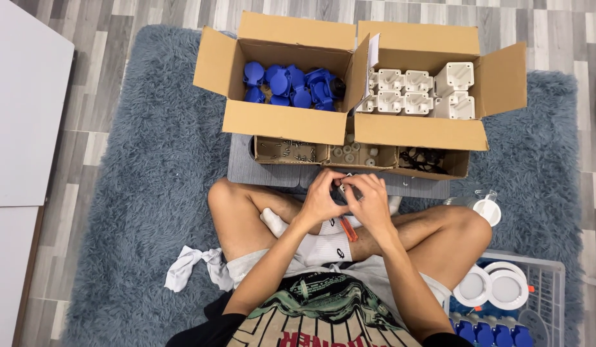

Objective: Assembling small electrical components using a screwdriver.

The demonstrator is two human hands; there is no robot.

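I sit cross-legged on a shaggy blue-grey rug [144,193]. My left hand [322,196] and my right hand [370,199] meet in front of my shins, fingers closed around one small white part [342,187] held between them. Most of that part is hidden by my fingers. An orange-handled tool [349,229] lies on my white socks just under my hands. Directly ahead stands a low cardboard tray [362,155] with compartments of small screws, pale round pieces and dark pieces.
Two open cardboard boxes stand behind the tray: the left box [282,122] holds blue plastic parts, the right box [420,132] holds white plastic housings. A clear bin [535,289] at lower right holds white discs and blue parts. A white cloth [192,265] lies by my left thigh.
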